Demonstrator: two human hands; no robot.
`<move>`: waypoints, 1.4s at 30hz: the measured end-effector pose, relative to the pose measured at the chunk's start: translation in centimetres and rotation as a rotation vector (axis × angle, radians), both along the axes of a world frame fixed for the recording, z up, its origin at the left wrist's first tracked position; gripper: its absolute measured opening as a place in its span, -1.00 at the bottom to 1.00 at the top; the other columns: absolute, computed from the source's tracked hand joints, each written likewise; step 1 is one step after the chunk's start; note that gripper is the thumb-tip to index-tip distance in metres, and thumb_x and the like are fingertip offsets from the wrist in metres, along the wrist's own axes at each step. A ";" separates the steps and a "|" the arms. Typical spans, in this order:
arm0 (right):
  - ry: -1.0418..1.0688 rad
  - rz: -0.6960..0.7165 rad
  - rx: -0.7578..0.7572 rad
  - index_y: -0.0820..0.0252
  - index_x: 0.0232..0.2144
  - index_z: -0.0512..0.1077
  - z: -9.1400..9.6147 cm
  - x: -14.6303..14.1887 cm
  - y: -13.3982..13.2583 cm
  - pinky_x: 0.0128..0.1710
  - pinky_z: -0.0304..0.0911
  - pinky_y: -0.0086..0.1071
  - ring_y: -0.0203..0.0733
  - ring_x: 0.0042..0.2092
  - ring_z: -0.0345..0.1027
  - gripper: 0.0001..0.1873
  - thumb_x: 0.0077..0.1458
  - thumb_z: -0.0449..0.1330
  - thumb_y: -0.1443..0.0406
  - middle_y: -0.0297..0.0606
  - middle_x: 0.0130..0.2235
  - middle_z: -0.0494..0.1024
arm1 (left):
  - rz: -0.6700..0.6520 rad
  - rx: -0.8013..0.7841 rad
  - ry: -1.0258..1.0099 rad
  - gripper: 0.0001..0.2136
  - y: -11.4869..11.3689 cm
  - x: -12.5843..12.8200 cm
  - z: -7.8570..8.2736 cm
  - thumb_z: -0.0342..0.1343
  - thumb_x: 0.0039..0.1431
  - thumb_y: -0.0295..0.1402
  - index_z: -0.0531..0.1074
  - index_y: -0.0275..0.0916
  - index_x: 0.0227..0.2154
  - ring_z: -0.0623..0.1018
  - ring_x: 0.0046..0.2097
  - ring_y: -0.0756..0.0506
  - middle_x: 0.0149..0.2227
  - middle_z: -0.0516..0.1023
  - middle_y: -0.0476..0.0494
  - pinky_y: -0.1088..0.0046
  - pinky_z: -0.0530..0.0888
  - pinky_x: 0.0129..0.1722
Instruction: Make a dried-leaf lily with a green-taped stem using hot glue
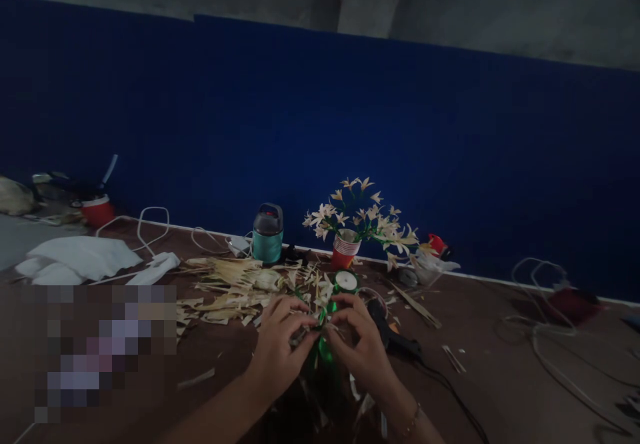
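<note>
My left hand (277, 344) and my right hand (360, 344) meet over the brown table (500, 377), fingers pinched together on a small dark piece with green tape or ribbon (323, 337) hanging between them. Just beyond my fingers lies a green tape roll (346, 281). Pale dried leaf strips (240, 287) are heaped to the left of the roll. A red striped paper cup (345, 251) holding handmade cream flowers (365, 221) stands behind.
A black glue gun (395, 337) with its cord lies right of my right hand. A teal jar (267, 234), white cloths (85, 257), white cables (545, 337) and a red cup (97, 209) sit along the blue wall.
</note>
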State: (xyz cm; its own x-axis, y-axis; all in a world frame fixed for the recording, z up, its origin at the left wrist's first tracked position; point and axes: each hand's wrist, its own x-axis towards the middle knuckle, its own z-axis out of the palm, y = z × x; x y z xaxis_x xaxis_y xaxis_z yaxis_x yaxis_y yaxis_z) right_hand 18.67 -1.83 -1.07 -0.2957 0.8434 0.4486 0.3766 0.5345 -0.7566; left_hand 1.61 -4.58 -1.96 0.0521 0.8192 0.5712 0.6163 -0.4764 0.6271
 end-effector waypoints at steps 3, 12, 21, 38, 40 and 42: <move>-0.003 0.005 0.018 0.17 -0.49 0.38 -0.1 0.0 -0.1 -0.10 0.17 -0.29 -0.06 -0.06 0.23 -0.96 -0.04 0.17 0.32 -0.11 -0.12 0.31 | -0.011 0.028 0.103 -0.87 -0.2 0.1 0.1 0.07 0.05 -0.41 0.50 -0.13 -0.36 0.36 -0.10 -0.19 -0.23 0.44 -0.16 0.24 0.25 -0.11; -0.072 0.029 0.047 0.17 -0.46 0.36 -1.1 0.1 -0.2 -0.12 0.24 -0.29 -0.06 -0.03 0.23 -0.96 0.01 0.12 0.34 -0.09 -0.06 0.27 | 0.014 0.055 0.168 -0.82 -0.4 0.2 0.0 0.06 -0.04 -0.57 0.45 -0.17 -0.41 0.33 -0.09 -0.18 -0.21 0.42 -0.13 0.21 0.26 -0.12; -0.102 0.043 0.088 0.16 -0.48 0.36 -0.7 -0.1 -0.4 -0.10 0.23 -0.29 -0.07 -0.04 0.25 -0.96 0.00 0.13 0.37 -0.11 -0.09 0.31 | -0.019 0.038 0.200 -0.78 -0.4 0.2 -0.4 0.02 -0.10 -0.63 0.40 -0.20 -0.41 0.28 -0.04 -0.20 -0.16 0.40 -0.13 0.19 0.22 -0.08; 0.021 -0.128 -0.216 0.18 -0.24 0.28 -1.4 -1.4 -0.7 -0.21 0.27 -0.32 -0.12 -0.22 0.34 -0.64 -0.17 0.22 0.29 -0.24 -0.28 0.43 | 0.069 -0.190 -0.277 -0.97 1.4 0.3 -1.4 0.09 -0.08 -0.46 0.40 -0.23 -0.55 0.40 -0.15 -0.17 -0.29 0.44 -0.15 0.24 0.33 -0.12; 0.094 -0.103 -0.319 0.20 -0.20 0.26 -1.6 -1.8 -0.6 -0.28 0.28 -0.36 -0.16 -0.30 0.35 -0.59 -0.18 0.23 0.30 -0.30 -0.36 0.44 | 0.064 -0.237 -0.350 -0.98 1.5 0.3 -1.6 0.10 -0.10 -0.44 0.40 -0.23 -0.56 0.41 -0.14 -0.17 -0.29 0.44 -0.15 0.25 0.32 -0.11; 0.180 -0.094 -0.386 0.20 -0.13 0.22 -1.7 -2.0 -0.4 -0.35 0.27 -0.39 -0.20 -0.37 0.34 -0.50 -0.19 0.23 0.30 -0.36 -0.43 0.43 | 0.051 -0.298 -0.414 -0.97 1.6 0.4 -1.6 0.10 -0.11 -0.41 0.41 -0.24 -0.56 0.42 -0.17 -0.16 -0.29 0.44 -0.15 0.29 0.34 -0.15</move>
